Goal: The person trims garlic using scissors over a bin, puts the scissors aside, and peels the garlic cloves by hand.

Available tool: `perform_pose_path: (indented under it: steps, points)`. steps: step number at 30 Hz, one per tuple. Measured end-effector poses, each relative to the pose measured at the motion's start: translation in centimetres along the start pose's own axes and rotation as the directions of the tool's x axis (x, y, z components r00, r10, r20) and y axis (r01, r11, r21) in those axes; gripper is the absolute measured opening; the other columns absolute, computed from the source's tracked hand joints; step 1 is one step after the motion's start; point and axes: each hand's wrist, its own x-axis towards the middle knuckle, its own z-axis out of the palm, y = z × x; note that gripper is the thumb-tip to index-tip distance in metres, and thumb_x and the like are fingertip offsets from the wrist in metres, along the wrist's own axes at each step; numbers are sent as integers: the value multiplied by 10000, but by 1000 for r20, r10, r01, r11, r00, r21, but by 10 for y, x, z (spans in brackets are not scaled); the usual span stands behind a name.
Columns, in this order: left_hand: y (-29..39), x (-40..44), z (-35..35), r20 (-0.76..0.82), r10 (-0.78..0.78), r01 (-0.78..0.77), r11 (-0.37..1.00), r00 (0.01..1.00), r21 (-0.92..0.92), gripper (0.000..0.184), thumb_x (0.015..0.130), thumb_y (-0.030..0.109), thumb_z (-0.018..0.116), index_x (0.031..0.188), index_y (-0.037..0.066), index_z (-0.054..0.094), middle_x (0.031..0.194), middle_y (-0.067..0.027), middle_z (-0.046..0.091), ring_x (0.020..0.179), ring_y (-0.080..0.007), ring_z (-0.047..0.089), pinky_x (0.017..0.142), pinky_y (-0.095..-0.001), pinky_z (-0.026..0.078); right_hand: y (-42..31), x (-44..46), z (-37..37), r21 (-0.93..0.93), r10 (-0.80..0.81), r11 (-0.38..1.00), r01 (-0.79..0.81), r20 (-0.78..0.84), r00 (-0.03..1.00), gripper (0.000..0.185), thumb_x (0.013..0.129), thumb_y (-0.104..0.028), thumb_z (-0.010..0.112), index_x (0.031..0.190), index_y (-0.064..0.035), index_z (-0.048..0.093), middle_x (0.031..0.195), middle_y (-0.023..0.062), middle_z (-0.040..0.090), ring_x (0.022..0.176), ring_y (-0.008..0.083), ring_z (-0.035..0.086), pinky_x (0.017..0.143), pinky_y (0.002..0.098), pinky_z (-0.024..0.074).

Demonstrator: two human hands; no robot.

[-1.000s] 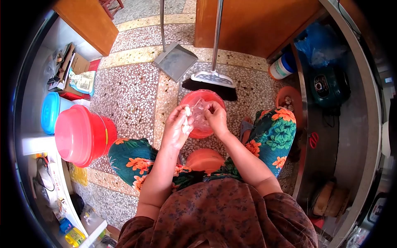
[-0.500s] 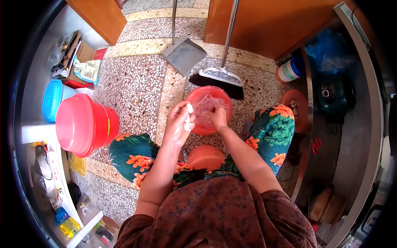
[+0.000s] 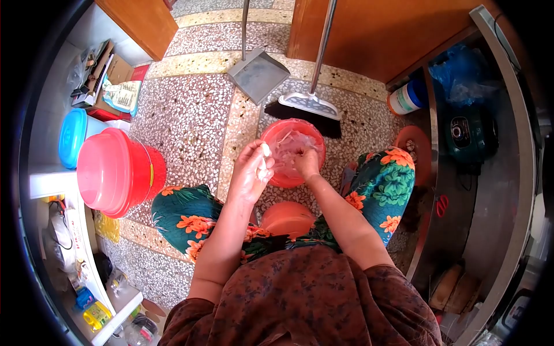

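The red bowl [image 3: 287,181] surrounds the fingers of the right hand [image 3: 307,164], whose grip I cannot tell. Left hand [image 3: 249,171] fingers curl around small white cloves [image 3: 265,150], probably light, firm, slippery, best pinched by their broad sides.

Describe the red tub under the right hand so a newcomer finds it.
On the speckled floor, find the broom. Just below it in the picture sits a round red tub, with the right hand reaching in. Unlike the lidded red bucket to the left, it is open.
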Motion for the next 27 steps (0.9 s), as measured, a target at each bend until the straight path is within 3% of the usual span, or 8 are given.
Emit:
perform_pose_path:
  steps: [3, 6, 8, 11, 18, 21, 23, 27]
  points:
    - [0, -1, 0, 3, -13, 13, 1000, 1000, -7, 158, 923, 137, 544, 1079, 110, 546, 877, -43, 557, 692, -133, 510, 520, -227, 400, -1, -3, -4, -50, -115, 992, 113, -41, 993, 245, 724, -38, 632, 967, -10, 656, 854, 193, 671, 812, 301, 664, 740, 357, 503]
    - [2, -2, 5, 25, -49, 51, 997, 998, -53, 147, 929, 159, 528, 1063, 104, 550, 870, -42, 553, 699, -136, 503, 521, -228, 397, 0, -1, -1, -95, -287, 957, 275, -154, 946, 113, 778, 7, 588, 875, 30, 640, 710, 112, 652, 639, 150, 626, 577, 282, 495]
    - [3, -2, 7, 45, -66, 70, 993, 997, -97, 139, 934, 174, 515, 1048, 101, 551, 867, -43, 551, 703, -137, 499, 521, -228, 395, -15, -6, -5, 108, -178, 977, 184, -62, 982, 160, 772, -18, 614, 929, 10, 618, 846, 154, 674, 757, 242, 662, 689, 335, 502]
    - [0, 1, 8, 119, -109, 136, 959, 987, -249, 146, 951, 207, 472, 1007, 96, 550, 871, -49, 550, 718, -143, 492, 521, -234, 390, -96, -50, -32, 365, -179, 918, 155, 33, 983, 93, 826, 5, 582, 916, 4, 605, 790, 86, 654, 712, 153, 633, 657, 286, 499]
    - [-2, 4, 28, 119, -132, 161, 945, 984, -284, 215, 974, 235, 393, 994, 84, 545, 899, -60, 559, 792, -184, 531, 649, -278, 469, -147, -93, -70, 456, -333, 835, 309, -29, 943, 77, 860, 14, 572, 935, 10, 588, 828, 51, 601, 757, 97, 601, 634, 245, 493]
    - [-7, 6, 29, 89, -127, 147, 949, 988, -280, 232, 981, 239, 375, 1008, 85, 546, 934, -65, 578, 836, -193, 556, 704, -300, 492, -153, -103, -81, 331, -426, 843, 423, -69, 902, 132, 817, 46, 595, 942, 2, 601, 878, 80, 575, 800, 140, 598, 669, 273, 490]
    - [-11, 6, 31, 75, -130, 146, 948, 989, -284, 243, 986, 241, 362, 1017, 86, 546, 956, -68, 588, 858, -196, 567, 726, -311, 501, -141, -99, -80, 153, -635, 763, 628, -9, 773, 205, 742, 32, 651, 938, -23, 624, 938, 113, 556, 890, 230, 568, 763, 338, 469]
    - [-18, 4, 39, 30, -131, 135, 975, 991, -175, 278, 999, 247, 329, 1033, 76, 546, 1002, -66, 602, 908, -198, 583, 800, -329, 498, -158, -111, -83, -188, -688, 717, 672, -30, 725, 268, 656, -53, 723, 911, -48, 643, 1019, 136, 537, 1007, 322, 486, 864, 396, 408]
